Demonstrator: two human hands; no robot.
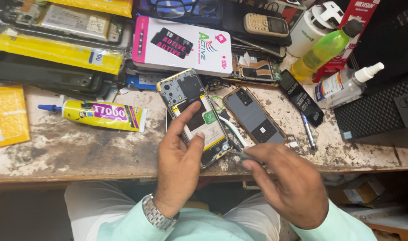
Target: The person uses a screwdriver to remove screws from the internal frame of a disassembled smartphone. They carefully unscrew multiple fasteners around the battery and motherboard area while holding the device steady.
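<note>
Left hand [179, 154], steel watch at the wrist: grasped an opened smartphone with its back cover off, gold-edged frame and inner boards exposed [193, 111], thumb and forefinger pressed on its inner face; the phone was tilted over the front edge of the bench. Right hand [286, 178]: pinched around a thin metal tool [236, 154], whose tip met the phone's lower corner. Grey rectangular phone back cover [254, 115]: lay flat just right of the phone. Yellow glue tube with blue nozzle [101, 114]: lay on its side, well left of the phone. White flat box with pink edge [181, 44]: lay behind the phone. Green plastic bottle with black cap [325, 48] and clear spray bottle with white nozzle [347, 85]: lay tilted at far right. Worn, stained wooden workbench [79, 151]: bore everything.
</note>
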